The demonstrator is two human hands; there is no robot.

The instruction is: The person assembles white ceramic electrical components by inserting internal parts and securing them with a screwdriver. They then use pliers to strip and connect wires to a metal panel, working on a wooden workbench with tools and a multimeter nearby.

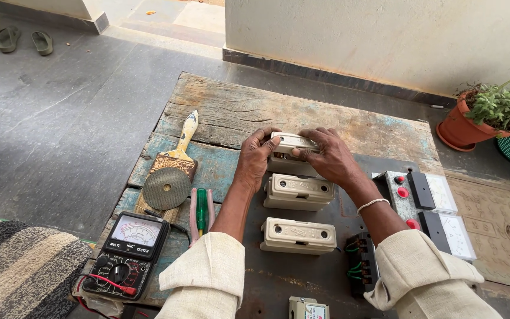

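On metal panel (302, 277), left hand (255, 160), right hand (329, 156) grip topmost beige fuse carrier (292, 142).

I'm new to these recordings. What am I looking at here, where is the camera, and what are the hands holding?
One camera, worn on a person's head, looks down at their bare hands. The left hand and right hand grip the top fuse holder, the farthest of three cream ones on a dark panel; the middle and near ones lie untouched. The panel rests on a worn wooden board. To the left lie a multimeter, a screwdriver, a grinding disc and a paintbrush. To the right sit two white meters.
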